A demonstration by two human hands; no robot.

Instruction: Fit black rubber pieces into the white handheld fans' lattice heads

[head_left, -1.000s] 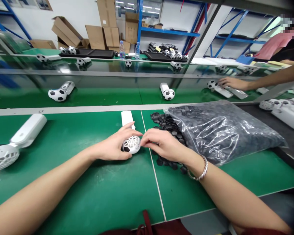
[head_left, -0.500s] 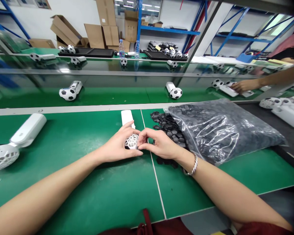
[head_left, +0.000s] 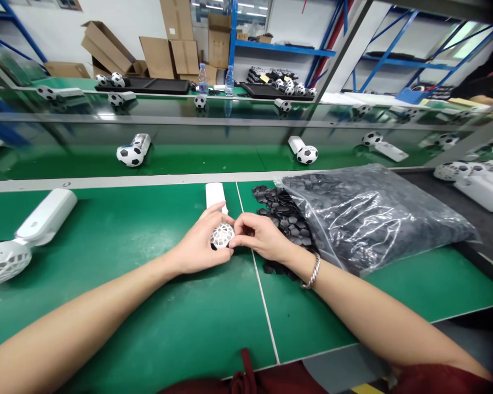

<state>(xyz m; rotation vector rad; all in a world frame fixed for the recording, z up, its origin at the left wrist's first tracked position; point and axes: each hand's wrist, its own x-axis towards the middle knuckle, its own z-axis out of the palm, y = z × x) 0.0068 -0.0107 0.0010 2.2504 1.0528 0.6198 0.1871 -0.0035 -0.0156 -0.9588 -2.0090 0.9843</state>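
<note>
My left hand (head_left: 203, 241) is wrapped around the round, openwork head (head_left: 222, 236) of a white device, a ball with cut-out panels. The device's white oblong body (head_left: 215, 196) lies beyond my fingers on the green bench. At the ball's right edge, my right hand (head_left: 258, 236) has thumb and forefinger pinched together; whatever sits between the tips is too small to make out. Just beyond that hand spreads a pile of small black pieces (head_left: 290, 219), spilling from a clear plastic bag (head_left: 378, 216) full of them.
Another white device (head_left: 45, 219) with an openwork head lies at the left. Past the bench edge, a green belt carries football-patterned devices (head_left: 307, 154), (head_left: 130, 155). More white devices (head_left: 482, 189) rest on a black surface at the right. Two bottles (head_left: 229, 82) stand behind.
My right fingertips have come up against the ball's edge. Devices on the near belt have shifted right, those on the farther one left. The other person's hand at right has gone from view.
</note>
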